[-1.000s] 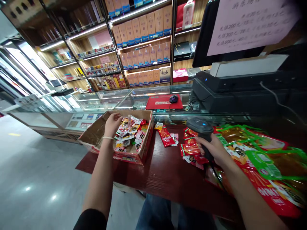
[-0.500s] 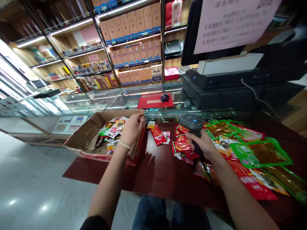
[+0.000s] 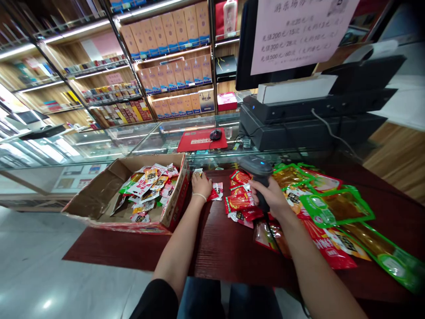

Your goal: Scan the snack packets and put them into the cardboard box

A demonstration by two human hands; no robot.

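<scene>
Lit shelves [image 3: 172, 56] of tan-and-blue cartons [image 3: 182, 73] line the wall of a shop, behind a glass display counter [image 3: 116, 141] bearing a red mouse pad [image 3: 192, 139], a black computer mouse [image 3: 215, 134] and a monitor [image 3: 244, 48] fronted by a pink price sheet [image 3: 295, 37]. On a dark red wood-grain tabletop [image 3: 226, 248], a person's right hand [image 3: 272, 197] wraps its fingers around the handle of a black handheld barcode scanner [image 3: 255, 166], its head poised above a small heap of red snack packets [image 3: 239, 202]. At center, the left hand [image 3: 202, 185], a pale band [image 3: 199, 195] at its wrist, reaches palm down over a few small snack sachets [image 3: 218, 190]; whether its fingers pinch one cannot be told, as the back of the hand hides them. Just beside it, to the left, an open cardboard box [image 3: 174, 195] holds a loose pile of white, red and yellow sachets [image 3: 146, 184]. Larger green-edged food pouches [image 3: 345, 206] and a big red packet [image 3: 328, 248] lie overlapping at right, near the forearm, while the scanner's black cable [image 3: 274, 237] trails down toward the table's near edge.
</scene>
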